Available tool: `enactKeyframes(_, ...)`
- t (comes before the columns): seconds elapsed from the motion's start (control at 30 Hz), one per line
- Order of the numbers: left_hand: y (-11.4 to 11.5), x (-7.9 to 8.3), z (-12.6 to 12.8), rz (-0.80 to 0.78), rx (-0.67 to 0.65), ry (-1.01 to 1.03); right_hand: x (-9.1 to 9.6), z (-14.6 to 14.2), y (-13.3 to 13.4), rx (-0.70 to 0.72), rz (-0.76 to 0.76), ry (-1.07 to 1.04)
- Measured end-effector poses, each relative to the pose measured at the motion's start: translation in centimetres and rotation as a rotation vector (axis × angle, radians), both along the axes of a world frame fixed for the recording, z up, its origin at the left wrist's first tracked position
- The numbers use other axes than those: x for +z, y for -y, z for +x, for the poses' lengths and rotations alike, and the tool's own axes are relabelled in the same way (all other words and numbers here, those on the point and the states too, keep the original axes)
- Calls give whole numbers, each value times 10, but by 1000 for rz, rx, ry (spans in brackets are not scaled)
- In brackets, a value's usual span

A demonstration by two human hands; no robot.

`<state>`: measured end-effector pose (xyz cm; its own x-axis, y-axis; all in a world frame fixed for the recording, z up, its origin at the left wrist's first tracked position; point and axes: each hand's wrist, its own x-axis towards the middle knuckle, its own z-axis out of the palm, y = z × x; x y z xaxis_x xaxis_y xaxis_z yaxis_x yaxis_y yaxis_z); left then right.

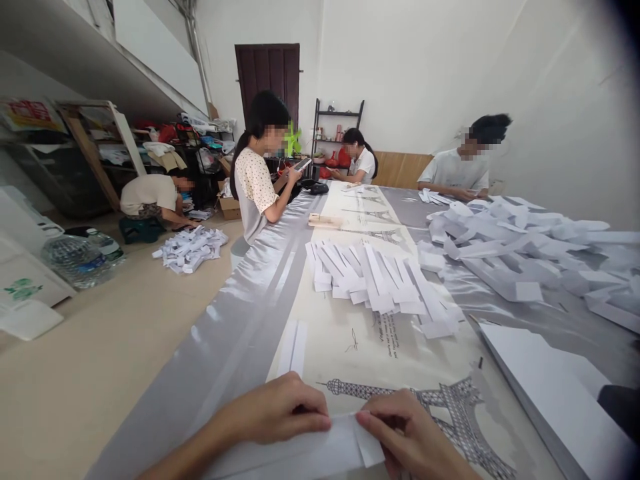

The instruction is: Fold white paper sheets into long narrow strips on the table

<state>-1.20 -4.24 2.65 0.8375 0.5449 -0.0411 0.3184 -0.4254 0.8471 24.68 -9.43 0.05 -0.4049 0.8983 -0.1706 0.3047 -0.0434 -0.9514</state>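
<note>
Folded strips (pixel 380 283) lie ahead on the counter (pixel 240 313), with a paper heap (pixel 525 247) to the right and a stack of sheets (pixel 550 393) near. I cannot tell what the cardboard box (pixel 230 207) on the floor holds. At the counter's near edge, the grip of the left hand (pixel 280 413) and of the right hand (pixel 410 437) pinches the white paper (pixel 345 445).

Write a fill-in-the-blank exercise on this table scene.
The left hand and right hand both pinch one ____ paper strip.
The tablecloth print shows the ____ Tower.
The standing person holds a ____.
Missing: white; Eiffel; phone.
</note>
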Motion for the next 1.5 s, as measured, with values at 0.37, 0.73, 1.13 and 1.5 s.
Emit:
enactKeyframes(0.37, -31, 5, -36, -80, 37, 56, 15, 62, -18, -155, 35, -12)
enactKeyframes(0.73, -44, -3, -51, 26, 455, 126, 17, 62, -23, -37, -14, 18)
enactKeyframes(1.13, -47, -13, -44, -126, 678, 355, 18, 65, -25, -209, 97, -3)
enactKeyframes(1.5, -44, -8, -36, -126, 875, 550, 23, 61, -24, -257, 61, -44)
